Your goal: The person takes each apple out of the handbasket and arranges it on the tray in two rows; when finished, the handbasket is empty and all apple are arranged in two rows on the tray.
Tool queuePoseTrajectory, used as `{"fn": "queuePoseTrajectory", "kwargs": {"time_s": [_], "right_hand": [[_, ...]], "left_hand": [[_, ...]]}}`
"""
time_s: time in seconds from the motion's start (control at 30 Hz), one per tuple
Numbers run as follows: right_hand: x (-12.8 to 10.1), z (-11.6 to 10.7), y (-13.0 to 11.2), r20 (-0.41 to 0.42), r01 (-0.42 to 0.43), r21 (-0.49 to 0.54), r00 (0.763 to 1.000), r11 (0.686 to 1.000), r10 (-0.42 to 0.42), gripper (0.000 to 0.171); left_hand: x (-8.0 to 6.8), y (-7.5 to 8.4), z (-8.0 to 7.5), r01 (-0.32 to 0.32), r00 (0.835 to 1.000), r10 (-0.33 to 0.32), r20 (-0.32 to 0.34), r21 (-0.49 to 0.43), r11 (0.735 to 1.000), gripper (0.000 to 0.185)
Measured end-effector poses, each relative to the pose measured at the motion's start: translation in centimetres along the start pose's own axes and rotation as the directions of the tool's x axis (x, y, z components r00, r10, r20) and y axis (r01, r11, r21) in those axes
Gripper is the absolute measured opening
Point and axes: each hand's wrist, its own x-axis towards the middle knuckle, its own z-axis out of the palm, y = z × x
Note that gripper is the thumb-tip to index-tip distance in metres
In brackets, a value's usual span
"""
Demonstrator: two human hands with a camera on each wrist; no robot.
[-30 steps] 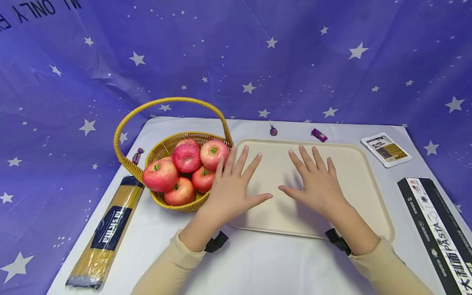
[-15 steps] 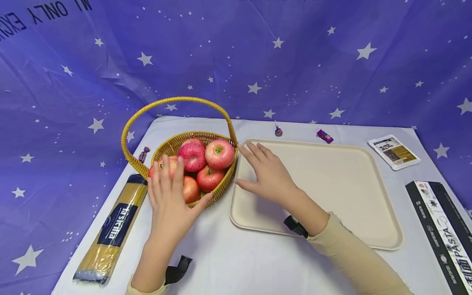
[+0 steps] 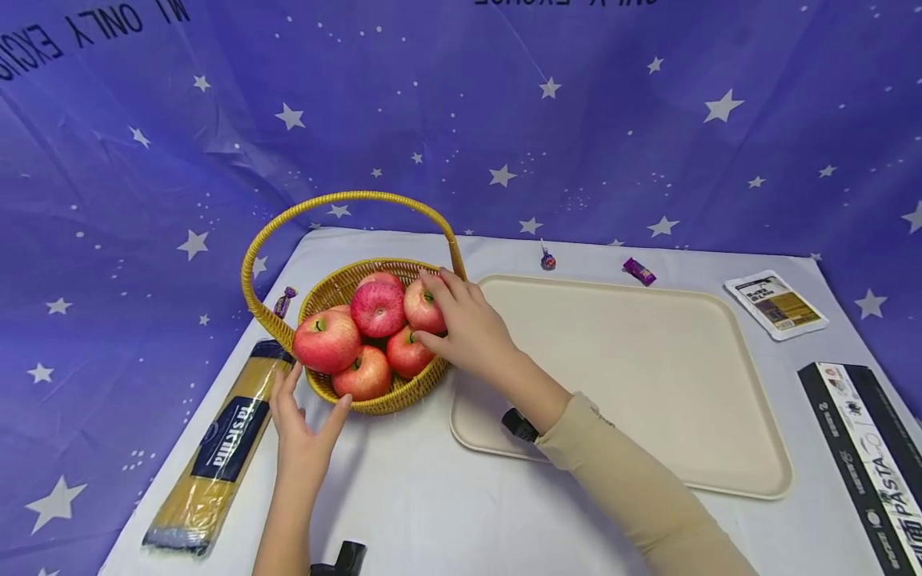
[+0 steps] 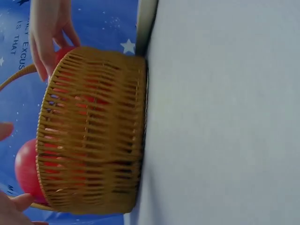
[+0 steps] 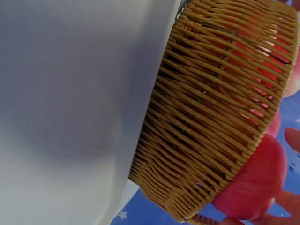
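A yellow wicker basket (image 3: 392, 400) with a tall handle stands on the white-covered table, holding several red apples. My right hand (image 3: 475, 328) comes over its right side, fingers spread about the right-hand apple (image 3: 421, 307). In the right wrist view those fingers (image 5: 282, 202) lie along this apple, while the thumb (image 5: 293, 138) shows a gap from it. Just in front of the basket's near left rim is my left hand (image 3: 297, 432), thumb and fingers apart, below the large left apple (image 3: 326, 342). In the left wrist view a fingertip overlaps that apple's edge.
A beige tray (image 3: 648, 384) lies right of the basket. Packaged spaghetti (image 3: 223, 448) lies at left, a black pasta box (image 3: 864, 448) and a white flat packet (image 3: 776, 304) at right. A lollipop (image 3: 548, 261) and wrapped candies (image 3: 639, 271) lie farther back.
Both hands have left the tray area and moved left to the basket. The right hand has come in over the right apple; the left has dropped to the near left rim.
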Motion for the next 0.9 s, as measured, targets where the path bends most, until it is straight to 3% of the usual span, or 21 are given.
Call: {"fn": "queuePoseTrajectory", "kwargs": {"time_s": [0.07,0.17,0.3,0.47,0.67,0.8,0.9], "right_hand": [[0.2,0.2,0.2,-0.002,-0.006,0.002,1.0,1.0,0.006,0.078],[0.3,0.4,0.4,-0.01,-0.005,0.01,1.0,1.0,0.005,0.077],[0.4,0.5,0.6,-0.018,0.005,0.019,1.0,1.0,-0.005,0.075],[0.5,0.0,0.7,-0.031,-0.005,0.058,0.999,0.998,0.006,0.076],[-0.8,-2.3,1.0,-0.096,0.024,0.11,0.995,0.994,-0.013,0.075],[-2.6,-5.1,2.9,-0.179,0.045,0.128,0.984,0.991,-0.022,0.075],[-4.4,-7.5,5.6,-0.249,0.027,0.114,0.969,0.993,0.003,0.074]], "left_hand": [[0.3,-0.2,0.2,0.068,0.998,-0.065,0.024,-0.116,0.991,0.079],[0.6,-0.4,0.6,0.135,0.991,-0.133,0.027,-0.279,0.951,0.073],[0.5,-0.7,1.0,0.126,0.991,-0.132,0.012,-0.388,0.913,0.058],[0.4,-1.2,1.3,0.098,0.995,-0.095,0.025,-0.37,0.924,0.047],[0.4,-1.7,1.4,0.148,0.989,-0.134,0.063,-0.373,0.916,0.049],[0.5,-1.8,1.3,0.176,0.984,-0.153,0.089,-0.391,0.903,0.05],[0.6,-1.7,1.4,0.199,0.979,-0.168,0.112,-0.401,0.894,0.049]]}}
